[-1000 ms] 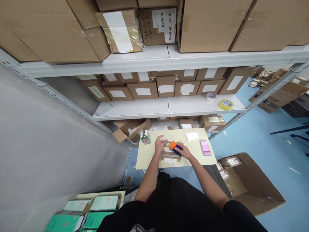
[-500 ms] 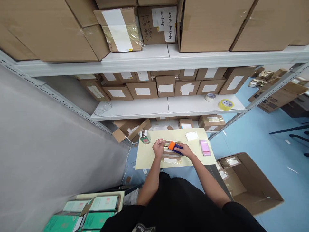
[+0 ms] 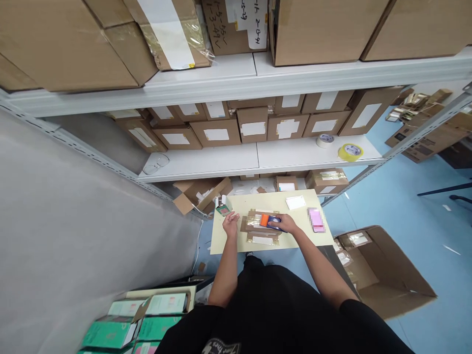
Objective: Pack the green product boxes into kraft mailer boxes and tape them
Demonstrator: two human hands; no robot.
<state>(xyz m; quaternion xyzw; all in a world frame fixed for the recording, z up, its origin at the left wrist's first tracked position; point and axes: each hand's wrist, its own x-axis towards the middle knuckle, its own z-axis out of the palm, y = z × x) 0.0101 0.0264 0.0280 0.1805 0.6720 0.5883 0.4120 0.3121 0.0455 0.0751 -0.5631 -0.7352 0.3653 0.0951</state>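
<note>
My right hand (image 3: 288, 224) is closed around a small orange and dark-blue box-shaped item (image 3: 264, 220), held over the cardboard. Beneath it lies an unfolded brown cardboard piece (image 3: 244, 224) with shiny tape strips and a white label (image 3: 262, 240). My left hand (image 3: 230, 223) is raised at the left side of the cardboard, its fingers apart and nothing visible in them. Just beyond those fingers stands a small green and white carton (image 3: 223, 205) with its top flaps up. All this is on a pale yellow table (image 3: 221, 241).
A white card (image 3: 295, 202) and a pink item (image 3: 316, 220), partly pixelated, lie on the table's right. A large open carton (image 3: 394, 275) holds packages on the floor. Tape rolls (image 3: 350, 152) sit on the shelf ahead. Green boxes (image 3: 106, 334) are at lower left.
My left hand has moved left, away from the cardboard and towards the green carton. My right hand still holds the orange and blue item, now turned more level. The view has shifted slightly.
</note>
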